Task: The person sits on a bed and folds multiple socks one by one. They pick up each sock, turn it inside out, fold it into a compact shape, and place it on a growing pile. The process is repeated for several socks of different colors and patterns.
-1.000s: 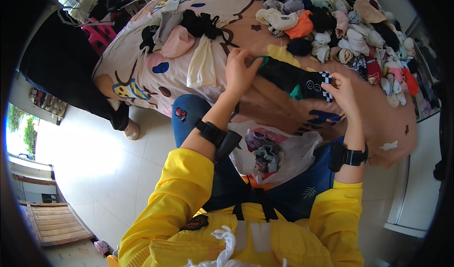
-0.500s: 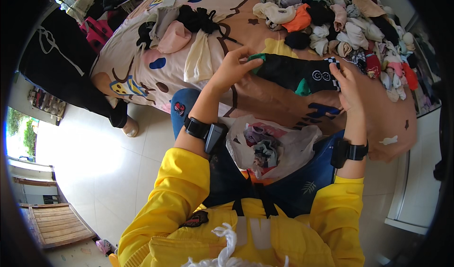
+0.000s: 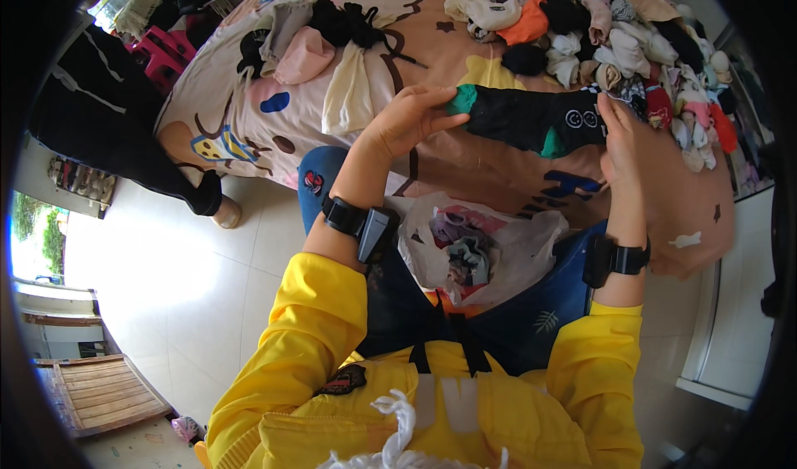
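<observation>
A black sock (image 3: 519, 119) with green toe and heel and white smiley faces is stretched sideways between my two hands, above the near side of the bed. My left hand (image 3: 413, 119) pinches its green toe between thumb and fingers. At the cuff end, my right hand (image 3: 616, 139) grips the sock, its fingers upright and partly covering the checkered cuff. On my lap, under the sock, lies an open white plastic bag (image 3: 527, 249) with crumpled grey and purple cloth pieces (image 3: 467, 249) inside.
A large pile of rolled socks (image 3: 618, 46) covers the far right of the patterned bedspread (image 3: 465, 162). Loose socks, including a cream one (image 3: 349, 91) and a pink one (image 3: 305, 56), lie at the far left. Another person's black-trousered leg (image 3: 108, 108) stands beside the bed.
The sock has shifted slightly to the right and is drawn out straighter between my hands. More of its green toe shows now beside my left fingers.
</observation>
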Demonstrator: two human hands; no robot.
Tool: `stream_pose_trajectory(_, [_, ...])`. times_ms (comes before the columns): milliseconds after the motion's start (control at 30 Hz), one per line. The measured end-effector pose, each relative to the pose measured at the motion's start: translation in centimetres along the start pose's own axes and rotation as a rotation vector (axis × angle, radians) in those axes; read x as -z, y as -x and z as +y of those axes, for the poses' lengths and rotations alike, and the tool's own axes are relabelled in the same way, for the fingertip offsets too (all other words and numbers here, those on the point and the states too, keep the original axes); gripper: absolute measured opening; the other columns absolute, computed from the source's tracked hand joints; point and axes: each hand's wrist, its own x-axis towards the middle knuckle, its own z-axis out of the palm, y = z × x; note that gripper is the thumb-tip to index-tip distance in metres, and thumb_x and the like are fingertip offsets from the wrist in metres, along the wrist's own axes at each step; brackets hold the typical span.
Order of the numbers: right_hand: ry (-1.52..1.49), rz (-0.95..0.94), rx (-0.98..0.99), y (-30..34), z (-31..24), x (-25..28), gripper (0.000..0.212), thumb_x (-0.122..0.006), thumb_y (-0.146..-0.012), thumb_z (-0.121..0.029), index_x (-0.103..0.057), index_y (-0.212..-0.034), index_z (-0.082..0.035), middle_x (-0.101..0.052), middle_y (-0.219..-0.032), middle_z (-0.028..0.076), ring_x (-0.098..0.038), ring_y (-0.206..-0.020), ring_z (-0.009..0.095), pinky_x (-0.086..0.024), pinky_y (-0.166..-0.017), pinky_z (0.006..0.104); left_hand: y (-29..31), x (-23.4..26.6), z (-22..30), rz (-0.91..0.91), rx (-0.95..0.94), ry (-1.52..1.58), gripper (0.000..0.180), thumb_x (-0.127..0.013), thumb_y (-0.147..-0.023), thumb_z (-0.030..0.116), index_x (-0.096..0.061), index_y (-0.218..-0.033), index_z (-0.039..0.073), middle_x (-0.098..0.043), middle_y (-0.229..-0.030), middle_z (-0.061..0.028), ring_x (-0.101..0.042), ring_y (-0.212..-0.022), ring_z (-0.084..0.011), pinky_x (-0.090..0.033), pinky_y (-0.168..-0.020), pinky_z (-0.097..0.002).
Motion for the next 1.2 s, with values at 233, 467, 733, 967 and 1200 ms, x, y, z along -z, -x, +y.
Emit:
stream_pose_trajectory(233, [-0.049, 0.110, -0.253, 0.5, -1.1, 0.1, 0.031, -0.067, -0.092, -0.026, -0.063, -0.113, -0.003, -0.062, -0.111, 0.004, -0.056, -0.108, 0.011, -0.046, -0.088, 0.0265, 0.2, -0.4, -0.4, 0.018, -0.012, -0.186, 0.023, -0.070, -0.087, 0.009, -0.062, -0.104, -0.003, -0.066, -0.099, -0.0075, -0.066, -0.089, -0.0146, -0.056, -0.081, -0.0226])
stream_pose_trajectory(467, [0.684, -0.160, 0.815, 0.4, -1.1, 0.1, 0.023, -0.063, -0.070, 0.008, -0.047, -0.080, -0.004, -0.052, -0.091, 0.005, -0.053, -0.087, 0.021, -0.043, -0.081, 0.0287, -0.1, -0.8, -0.7, 0.231, -0.969, -0.944, 0.023, -0.064, -0.066, -0.016, -0.061, -0.080, 0.002, -0.059, -0.094, -0.0059, -0.062, -0.088, -0.0187, -0.048, -0.076, -0.0271])
stream_pose_trajectory(733, [1.078, -0.477, 0.368, 1.6, -0.3, 0.6, 0.037, -0.061, -0.065, 0.013, -0.050, -0.095, -0.006, -0.046, -0.104, 0.008, -0.048, -0.103, 0.030, -0.041, -0.086, 0.0363, 0.0, 0.6, -1.3, 0.246, -0.879, -1.280, 0.034, -0.061, -0.062, -0.012, -0.055, -0.093, 0.001, -0.048, -0.104, -0.0147, -0.055, -0.095, -0.0311, -0.048, -0.081, -0.0349])
stream_pose_trajectory(967, [0.970, -0.401, 0.331, 1.5, 1.1, 1.5, 0.072, -0.066, -0.063, 0.013, -0.038, -0.124, -0.011, -0.040, -0.122, 0.010, -0.046, -0.120, 0.029, -0.037, -0.103, 0.0350, 0.5, 1.9, -1.2, 0.242, -0.750, -1.341, 0.069, -0.076, -0.058, -0.002, -0.042, -0.118, 0.002, -0.044, -0.115, -0.0161, -0.051, -0.110, -0.0326, -0.045, -0.097, -0.0367])
stream_pose_trajectory(1200, [0.998, -0.427, 0.352, 1.9, 0.4, 0.5, 0.075, -0.065, -0.059, 0.017, -0.042, -0.124, -0.014, -0.040, -0.128, 0.007, -0.046, -0.123, 0.028, -0.037, -0.103, 0.0352, 1.2, 0.8, -0.9, 0.116, -0.707, -1.323, 0.073, -0.079, -0.056, 0.002, -0.045, -0.121, 0.008, -0.043, -0.118, -0.0169, -0.047, -0.112, -0.0368, -0.043, -0.096, -0.0384])
